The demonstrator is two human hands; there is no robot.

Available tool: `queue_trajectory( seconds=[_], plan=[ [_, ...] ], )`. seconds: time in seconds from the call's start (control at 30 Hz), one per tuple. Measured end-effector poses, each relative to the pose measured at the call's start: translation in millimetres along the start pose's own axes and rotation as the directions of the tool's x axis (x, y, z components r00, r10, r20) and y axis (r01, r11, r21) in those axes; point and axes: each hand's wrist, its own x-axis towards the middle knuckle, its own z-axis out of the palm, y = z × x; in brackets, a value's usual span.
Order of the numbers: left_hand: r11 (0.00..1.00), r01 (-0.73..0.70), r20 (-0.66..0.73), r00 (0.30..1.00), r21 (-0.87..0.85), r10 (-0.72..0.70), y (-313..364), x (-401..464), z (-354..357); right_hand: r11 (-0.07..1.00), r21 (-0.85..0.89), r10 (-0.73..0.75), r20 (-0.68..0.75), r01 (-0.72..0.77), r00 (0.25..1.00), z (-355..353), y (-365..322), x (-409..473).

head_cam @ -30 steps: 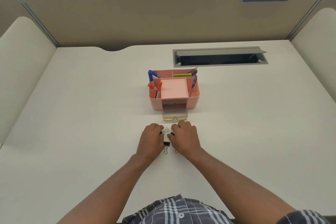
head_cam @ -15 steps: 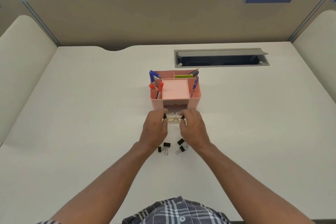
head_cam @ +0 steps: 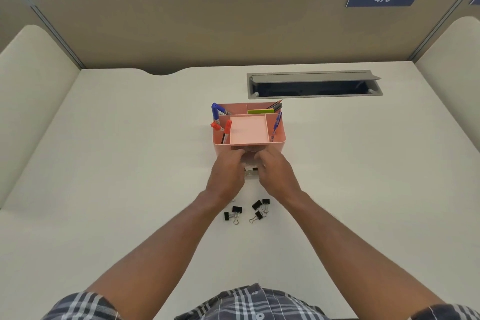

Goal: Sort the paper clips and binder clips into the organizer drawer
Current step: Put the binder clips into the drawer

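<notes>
**Drop over drawer: spill risk**

Left hand and right hand are hovering over the clear drawer of the organizer; fingers curled, contents hidden. Five binder clips are waiting on the desk. A blind release risks clips bouncing out.

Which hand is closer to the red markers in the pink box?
Left. The left hand sits just below the red markers; the right hand is farther off, to their right.

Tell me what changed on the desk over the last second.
Both hands, left and right, moved away from the clips up to the clear drawer at the organizer front. Whether they hold anything is hidden. Five binder clips, earlier partly covered, now lie bare on the desk. The organizer and its pens stayed put.
</notes>
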Motion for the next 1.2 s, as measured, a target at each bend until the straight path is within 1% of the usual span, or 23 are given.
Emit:
queue_trajectory(
  seconds=[0.07, 0.13, 0.2, 0.27, 0.33, 0.4, 0.5, 0.57, 0.67, 0.77, 0.83, 0.93, 1.0, 1.03, 1.1, 1.17, 1.2],
  plan=[
    [0.995, 0.048, -0.071, 0.997, 0.09, -0.042, -4.0, -16.0, -1.5, 0.999, 0.032, 0.014, -0.018, -0.013, 1.0, -1.6, 0.7, -14.8],
    [0.981, 0.121, -0.082, 0.991, 0.154, -0.109, -9.1, -36.4, 0.1, 0.998, 0.027, 0.062, 0.045, -0.063, 0.997, -0.8, 5.9, -33.1],
    [0.961, 0.192, -0.023, 0.981, 0.199, -0.191, -15.4, -58.2, 3.8, 0.99, -0.028, 0.14, 0.188, -0.137, 0.972, 2.9, 12.8, -51.6],
    [0.941, 0.24, 0.079, 0.961, 0.237, -0.265, -19.3, -77.9, 8.7, 0.977, -0.112, 0.207, 0.329, -0.179, 0.921, 7.3, 17.3, -68.0],
    [0.935, 0.227, 0.164, 0.947, 0.272, -0.277, -20.3, -93.0, 14.6, 0.972, -0.14, 0.23, 0.391, -0.189, 0.891, 12.5, 18.9, -79.9],
    [0.932, 0.193, 0.199, 0.945, 0.308, -0.261, -19.2, -101.5, 19.2, 0.975, -0.127, 0.218, 0.373, -0.184, 0.902, 17.8, 17.2, -85.8],
    [0.933, 0.153, 0.163, 0.963, 0.326, -0.215, -16.4, -102.0, 22.2, 0.98, -0.097, 0.197, 0.332, -0.174, 0.923, 24.3, 12.9, -85.0],
    [0.938, 0.128, 0.132, 0.975, 0.321, -0.178, -15.5, -99.0, 24.2, 0.981, -0.097, 0.192, 0.337, -0.169, 0.922, 26.5, 11.1, -82.4],
    [0.941, 0.093, 0.128, 0.982, 0.325, -0.141, -16.4, -95.1, 25.2, 0.975, -0.105, 0.218, 0.348, -0.194, 0.912, 28.6, 11.3, -78.9],
    [0.964, 0.081, 0.157, 0.98, 0.254, -0.124, -20.2, -94.4, 26.6, 0.968, -0.076, 0.251, 0.349, -0.239, 0.903, 28.1, 13.8, -76.1],
    [0.981, 0.087, 0.129, 0.986, 0.172, -0.11, -21.2, -94.3, 26.4, 0.965, -0.051, 0.26, 0.346, -0.259, 0.902, 27.0, 16.2, -74.7],
    [0.987, 0.161, 0.039, 0.986, 0.02, -0.162, -19.2, -90.9, 19.7, 0.951, -0.007, 0.293, 0.33, -0.308, 0.897, 24.2, 19.0, -73.7],
    [0.969, 0.234, -0.03, 0.971, -0.084, -0.238, -20.3, -88.9, 14.0, 0.928, 0.044, 0.34, 0.302, -0.37, 0.891, 21.8, 20.5, -72.8],
    [0.956, 0.274, -0.062, 0.958, -0.105, -0.281, -23.0, -88.3, 11.7, 0.912, 0.074, 0.368, 0.289, -0.403, 0.884, 20.5, 21.1, -72.0],
    [0.928, 0.365, -0.063, 0.927, -0.079, -0.37, -29.6, -86.8, 6.7, 0.881, 0.12, 0.412, 0.277, -0.457, 0.868, 18.2, 22.0, -70.6],
    [0.904, 0.427, 0.02, 0.904, 0.015, -0.427, -36.0, -83.9, 4.3, 0.86, 0.143, 0.44, 0.277, -0.489, 0.854, 16.7, 22.3, -69.0],
    [0.904, 0.421, 0.074, 0.902, 0.08, -0.426, -37.7, -82.8, 4.0, 0.855, 0.15, 0.444, 0.279, -0.496, 0.851, 16.5, 21.9, -68.4]
  ],
)
